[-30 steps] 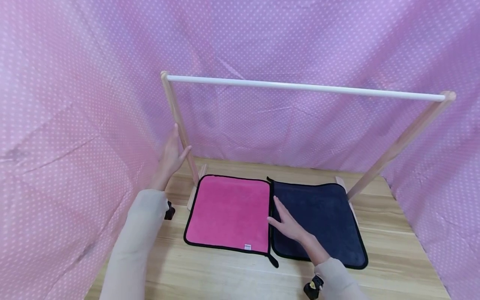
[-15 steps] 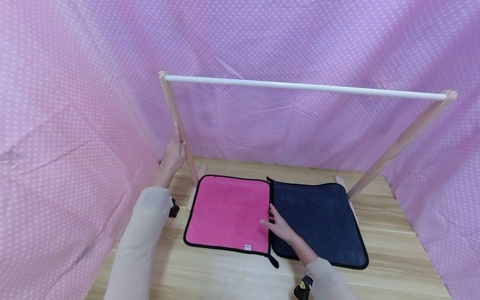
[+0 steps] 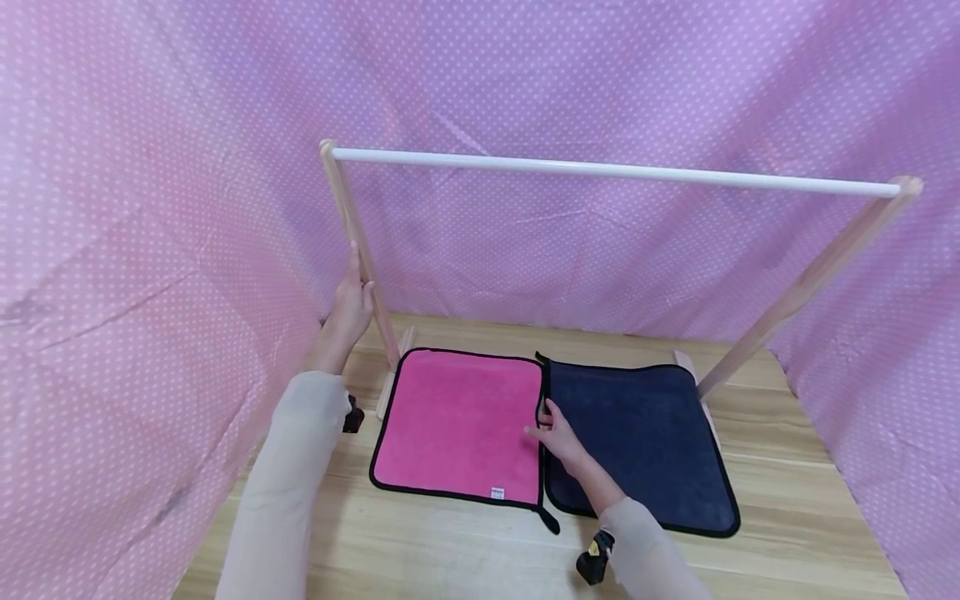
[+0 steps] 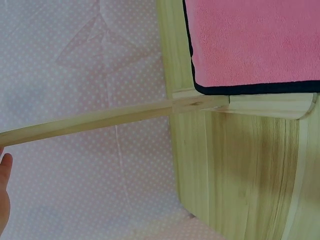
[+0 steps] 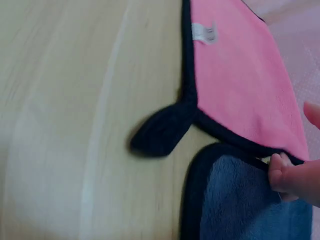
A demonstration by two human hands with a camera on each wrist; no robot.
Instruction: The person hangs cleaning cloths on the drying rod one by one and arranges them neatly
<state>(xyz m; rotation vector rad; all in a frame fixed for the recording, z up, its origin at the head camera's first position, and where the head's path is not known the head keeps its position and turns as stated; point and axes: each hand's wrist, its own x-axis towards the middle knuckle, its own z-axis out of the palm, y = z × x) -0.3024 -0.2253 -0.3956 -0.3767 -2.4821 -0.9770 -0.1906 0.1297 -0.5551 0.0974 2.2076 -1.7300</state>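
My left hand (image 3: pixel 349 308) holds the left wooden post (image 3: pixel 343 200) of a hanging rack, its thumb against the front and a finger stretched up along the wood. In the left wrist view only part of this hand (image 4: pixel 4 187) shows beside the post. A pink towel (image 3: pixel 457 425) with black edging lies flat, with a dark navy towel (image 3: pixel 630 442) to its right. My right hand (image 3: pixel 564 443) is at the border between them, fingers bent at the pink towel's right edge. Its thumb (image 5: pixel 313 114) stands apart above the pink cloth.
A white rod (image 3: pixel 600 169) spans the rack's two posts above the towels. The right post (image 3: pixel 802 287) rises behind the navy towel. A black hanging loop (image 3: pixel 549 521) sticks out from the pink towel's near right corner. Pink dotted fabric (image 3: pixel 487 75) surrounds the wooden table (image 3: pixel 435 550).
My left thumb has closed in against the post. My right hand has moved left from over the navy towel, its fingers bending at the pink towel's edge, which now bows slightly left.
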